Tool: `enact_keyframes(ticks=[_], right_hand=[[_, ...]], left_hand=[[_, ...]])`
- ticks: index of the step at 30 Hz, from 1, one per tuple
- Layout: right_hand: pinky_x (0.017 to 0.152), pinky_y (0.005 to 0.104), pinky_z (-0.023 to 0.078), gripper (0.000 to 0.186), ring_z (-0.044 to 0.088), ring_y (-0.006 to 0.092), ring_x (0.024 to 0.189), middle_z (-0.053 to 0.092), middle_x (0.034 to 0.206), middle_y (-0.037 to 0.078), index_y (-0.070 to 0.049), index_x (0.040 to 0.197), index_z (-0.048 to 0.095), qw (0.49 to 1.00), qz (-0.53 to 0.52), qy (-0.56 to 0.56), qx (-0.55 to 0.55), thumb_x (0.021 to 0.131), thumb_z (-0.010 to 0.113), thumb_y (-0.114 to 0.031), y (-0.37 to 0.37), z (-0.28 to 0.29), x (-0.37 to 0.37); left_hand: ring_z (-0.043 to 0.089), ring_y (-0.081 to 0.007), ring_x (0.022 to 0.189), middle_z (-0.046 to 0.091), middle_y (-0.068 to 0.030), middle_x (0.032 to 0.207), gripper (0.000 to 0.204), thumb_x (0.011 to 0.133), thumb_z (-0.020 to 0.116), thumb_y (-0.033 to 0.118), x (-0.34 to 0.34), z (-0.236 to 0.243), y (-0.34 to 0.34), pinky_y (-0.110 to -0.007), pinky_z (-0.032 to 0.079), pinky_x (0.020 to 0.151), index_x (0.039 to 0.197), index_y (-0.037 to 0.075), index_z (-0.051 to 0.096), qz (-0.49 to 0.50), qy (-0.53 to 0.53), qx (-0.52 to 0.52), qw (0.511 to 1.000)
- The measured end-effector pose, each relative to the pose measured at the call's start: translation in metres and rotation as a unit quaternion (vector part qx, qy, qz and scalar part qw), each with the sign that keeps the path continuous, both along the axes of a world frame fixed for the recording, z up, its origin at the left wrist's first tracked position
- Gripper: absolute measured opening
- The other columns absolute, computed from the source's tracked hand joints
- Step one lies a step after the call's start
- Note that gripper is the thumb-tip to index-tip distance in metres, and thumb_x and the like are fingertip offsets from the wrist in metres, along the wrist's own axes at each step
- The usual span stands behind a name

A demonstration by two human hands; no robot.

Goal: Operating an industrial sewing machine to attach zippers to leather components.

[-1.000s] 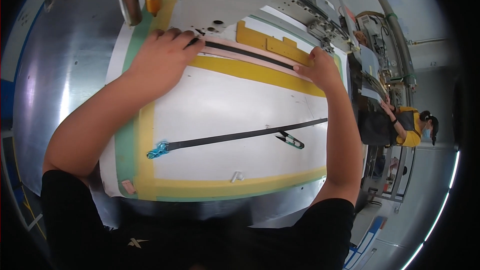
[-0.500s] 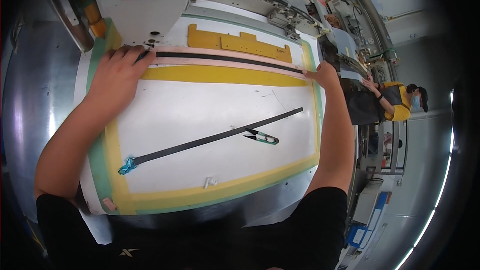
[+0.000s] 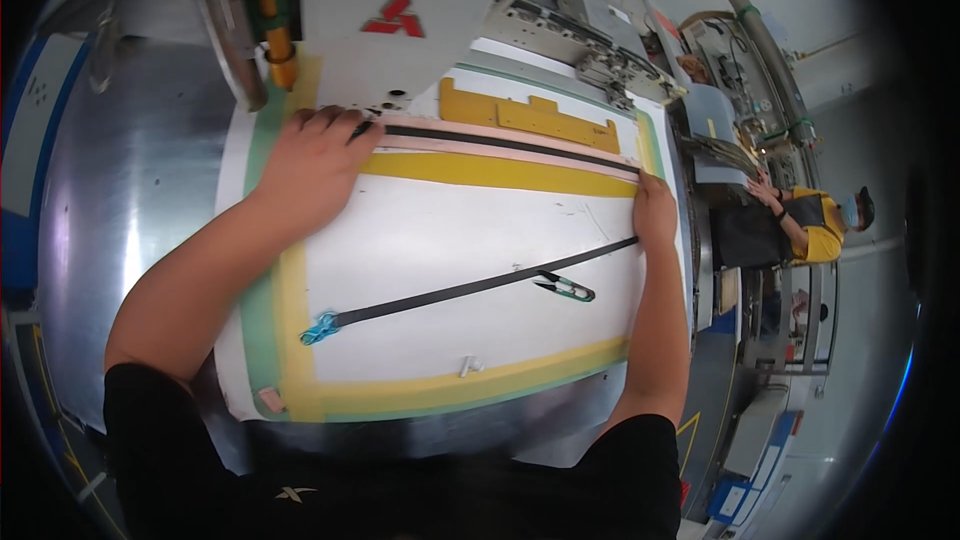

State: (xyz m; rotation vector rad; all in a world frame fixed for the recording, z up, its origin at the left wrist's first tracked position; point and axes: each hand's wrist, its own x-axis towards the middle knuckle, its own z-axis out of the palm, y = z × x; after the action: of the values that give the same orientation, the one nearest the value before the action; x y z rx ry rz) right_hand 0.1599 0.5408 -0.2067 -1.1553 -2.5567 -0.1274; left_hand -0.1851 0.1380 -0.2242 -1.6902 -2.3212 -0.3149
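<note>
Here, in the head view, both forearms reach forward: the left hand (image 3: 315, 165), fingers bunched and curled, lies at the left end of one long flat black strip (image 3: 500, 147) on a pale pink band (image 3: 560, 164); the right hand (image 3: 655, 208) touches its right end. Whether either pinches it, I cannot tell. Nearer lie one dark grey strip (image 3: 450, 294) and one pair of green-handled thread snips (image 3: 572, 290).

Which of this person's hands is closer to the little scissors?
Right. The right hand is beyond and right of the scissors, at the right end of the upper black strip; the left hand is farther, beyond and well left, near its other end.
</note>
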Motion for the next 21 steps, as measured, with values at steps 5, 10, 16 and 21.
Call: enact_keyframes(ticks=[5,10,16,21], right_hand=[[0.094,0.0502,0.054,0.029,0.068,0.0420,0.106,0.071,0.113,0.023,-0.006,0.117,0.075,0.981,-0.050,-0.184,-0.044,0.099,0.058,-0.021,-0.012,0.048,-0.026],[0.099,0.0444,0.052,0.026,0.066,0.0371,0.113,0.071,0.116,0.020,-0.002,0.110,0.076,0.959,0.222,0.018,-0.176,0.094,0.069,-0.022,-0.130,0.048,-0.115],[0.090,0.0470,0.054,0.021,0.067,0.0368,0.099,0.069,0.104,0.016,-0.004,0.100,0.074,0.928,0.350,0.045,-0.117,0.088,0.070,-0.021,-0.231,0.010,-0.209],[0.085,0.0438,0.049,0.019,0.065,0.0312,0.096,0.068,0.096,0.011,-0.004,0.096,0.073,0.931,0.358,0.074,0.002,0.087,0.068,-0.020,-0.233,-0.009,-0.205]], left_hand=[[0.051,-0.0362,0.135,0.058,-0.0145,0.145,0.051,0.097,0.060,0.025,0.004,0.014,0.009,-0.051,0.032,0.120,0.146,0.009,0.059,0.002,-0.127,0.000,0.992],[0.049,-0.0344,0.139,0.060,-0.0126,0.146,0.052,0.096,0.063,0.026,0.000,0.009,0.011,-0.051,0.028,0.123,0.145,0.008,0.060,-0.045,-0.163,0.019,0.985],[0.052,-0.0328,0.135,0.063,-0.0140,0.138,0.050,0.090,0.069,0.022,0.005,0.016,-0.004,-0.052,0.030,0.120,0.135,0.002,0.065,-0.035,-0.123,0.043,0.991],[0.055,-0.0328,0.129,0.066,-0.0162,0.128,0.048,0.085,0.074,0.022,0.013,0.009,0.006,-0.052,0.033,0.118,0.126,-0.001,0.068,-0.047,-0.086,0.058,0.993]])
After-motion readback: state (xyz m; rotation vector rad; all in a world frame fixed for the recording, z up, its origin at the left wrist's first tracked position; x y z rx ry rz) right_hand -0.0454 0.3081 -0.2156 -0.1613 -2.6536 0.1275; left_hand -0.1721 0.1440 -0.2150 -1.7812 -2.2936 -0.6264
